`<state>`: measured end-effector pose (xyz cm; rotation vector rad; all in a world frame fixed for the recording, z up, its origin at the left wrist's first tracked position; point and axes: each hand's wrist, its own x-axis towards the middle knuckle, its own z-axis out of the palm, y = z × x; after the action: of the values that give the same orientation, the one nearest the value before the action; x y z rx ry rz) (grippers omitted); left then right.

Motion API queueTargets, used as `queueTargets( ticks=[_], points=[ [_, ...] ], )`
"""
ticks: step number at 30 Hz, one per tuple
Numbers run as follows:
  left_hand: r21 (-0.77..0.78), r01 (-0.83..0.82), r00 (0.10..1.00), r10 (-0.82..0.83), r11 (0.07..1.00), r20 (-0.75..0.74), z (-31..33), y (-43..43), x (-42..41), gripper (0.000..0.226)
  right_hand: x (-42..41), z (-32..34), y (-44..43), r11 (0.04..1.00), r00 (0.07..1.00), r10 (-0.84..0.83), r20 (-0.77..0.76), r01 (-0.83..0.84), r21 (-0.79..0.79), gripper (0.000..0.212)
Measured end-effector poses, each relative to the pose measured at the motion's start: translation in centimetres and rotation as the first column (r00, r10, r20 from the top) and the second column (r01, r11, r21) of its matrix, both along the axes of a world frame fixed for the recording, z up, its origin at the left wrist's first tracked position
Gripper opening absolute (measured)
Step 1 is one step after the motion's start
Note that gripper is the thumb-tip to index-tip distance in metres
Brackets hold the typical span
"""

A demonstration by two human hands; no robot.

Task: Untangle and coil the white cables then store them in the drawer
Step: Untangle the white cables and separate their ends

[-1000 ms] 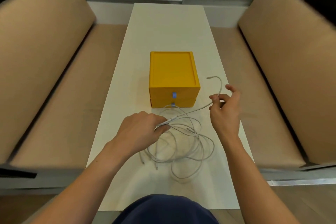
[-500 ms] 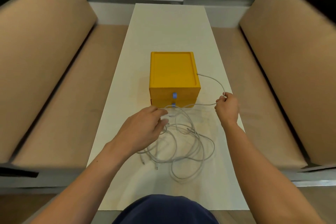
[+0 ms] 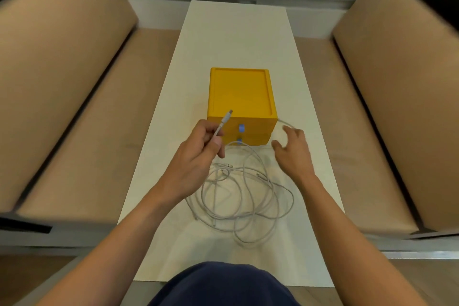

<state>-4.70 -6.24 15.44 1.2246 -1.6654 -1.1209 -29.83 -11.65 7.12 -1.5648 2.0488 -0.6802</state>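
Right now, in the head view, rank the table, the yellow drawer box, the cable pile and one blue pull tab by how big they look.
1. table
2. cable pile
3. yellow drawer box, close to the pile, which lies nearer the camera, so unsure
4. blue pull tab

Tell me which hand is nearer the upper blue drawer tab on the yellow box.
Left. The left hand holds a white cable plug just left of the upper blue drawer tab; the right hand hovers open farther off, past the yellow box's right corner.
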Motion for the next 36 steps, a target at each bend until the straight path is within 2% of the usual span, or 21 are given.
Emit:
queueTargets(
  ticks=[2,3,5,7,10,12,14,16,18,20,21,23,24,25,26,28,30,31,33,34,36],
  points=[
    [0.047,-0.020,0.985,0.028,0.999,-0.171,1.1,-0.1,0.1,0.005,3.2,3.0,1.7,0.982,0.961,0.130,0.245,-0.089,-0.168,0.039],
    [0.065,-0.045,0.969,0.060,0.997,-0.241,1.7,-0.1,0.1,0.009,5.1,4.5,2.8,0.967,0.891,0.219,0.398,-0.144,-0.210,0.035],
    [0.085,-0.070,0.926,0.097,0.994,-0.364,3.0,-0.1,0.2,0.014,8.4,6.9,4.9,0.910,0.666,0.409,0.624,-0.348,-0.226,0.043],
    [0.060,-0.064,0.888,0.085,0.996,-0.453,4.5,0.1,0.5,0.015,11.0,7.6,6.5,0.778,0.513,0.556,0.654,-0.598,-0.192,0.048],
    [0.064,-0.051,0.796,0.079,0.997,-0.600,6.5,0.6,1.7,0.016,12.6,7.1,7.8,0.621,0.500,0.662,0.557,-0.783,-0.034,0.031],
    [0.095,-0.041,0.714,0.096,0.995,-0.694,7.3,0.9,3.2,0.019,12.2,6.5,8.3,0.541,0.504,0.716,0.482,-0.838,0.073,0.023],
    [0.121,-0.069,0.691,0.134,0.990,-0.710,7.6,1.1,4.7,0.022,10.9,6.1,8.6,0.487,0.521,0.771,0.368,-0.853,0.187,0.025],
    [0.152,-0.120,0.713,0.192,0.981,-0.674,7.2,1.5,5.7,0.023,9.5,5.7,9.1,0.517,0.569,0.795,0.211,-0.817,0.255,0.030],
    [0.193,-0.169,0.734,0.255,0.966,-0.629,6.1,1.9,6.2,0.028,8.7,4.8,9.8,0.592,0.611,0.792,0.018,-0.774,0.226,0.035],
    [0.234,-0.174,0.738,0.284,0.957,-0.612,4.9,2.5,6.4,0.035,9.1,3.8,10.8,0.590,0.605,0.796,-0.024,-0.767,0.253,0.035],
    [0.245,-0.170,0.737,0.288,0.954,-0.612,4.4,2.8,6.4,0.037,9.5,3.4,11.4,0.523,0.559,0.829,0.008,-0.781,0.341,0.037],
    [0.248,-0.197,0.752,0.308,0.949,-0.582,3.6,3.4,6.6,0.037,10.0,3.0,11.9,0.264,0.384,0.918,0.100,-0.779,0.568,0.063],
    [0.240,-0.223,0.772,0.322,0.945,-0.548,3.3,3.7,6.6,0.037,9.9,3.2,11.5,0.177,0.334,0.930,0.152,-0.771,0.612,0.075],
    [0.232,-0.246,0.792,0.333,0.941,-0.511,3.1,4.0,6.7,0.037,9.6,3.9,10.8,0.153,0.325,0.926,0.194,-0.790,0.594,0.079],
    [0.234,-0.261,0.806,0.344,0.937,-0.482,2.8,4.2,6.8,0.039,9.4,4.7,9.8,0.185,0.351,0.911,0.219,-0.819,0.543,0.078],
    [0.255,-0.262,0.811,0.355,0.931,-0.465,2.3,4.6,7.2,0.043,9.7,6.0,7.6,0.337,0.449,0.866,0.221,-0.849,0.406,0.072],
    [0.266,-0.262,0.809,0.361,0.928,-0.464,1.9,4.8,7.6,0.045,11.4,5.5,6.0,0.527,0.553,0.830,0.071,-0.820,0.224,0.061],
    [0.265,-0.263,0.810,0.362,0.927,-0.461,1.8,4.9,7.8,0.045,12.8,4.6,5.5,0.573,0.569,0.819,-0.070,-0.811,0.116,0.055],
    [0.255,-0.267,0.819,0.358,0.929,-0.449,1.6,5.0,8.0,0.044,15.4,1.6,4.9,0.486,0.450,0.816,-0.363,-0.874,0.009,0.042],
    [0.246,-0.271,0.825,0.356,0.931,-0.439,1.4,5.1,8.1,0.044,16.4,-0.3,4.8,0.413,0.357,0.808,-0.469,-0.911,0.019,0.037],
    [0.225,-0.282,0.841,0.353,0.933,-0.410,1.1,5.2,8.2,0.043,17.5,-3.2,4.4,0.303,0.169,0.813,-0.557,-0.940,0.159,0.034]
  ],
)
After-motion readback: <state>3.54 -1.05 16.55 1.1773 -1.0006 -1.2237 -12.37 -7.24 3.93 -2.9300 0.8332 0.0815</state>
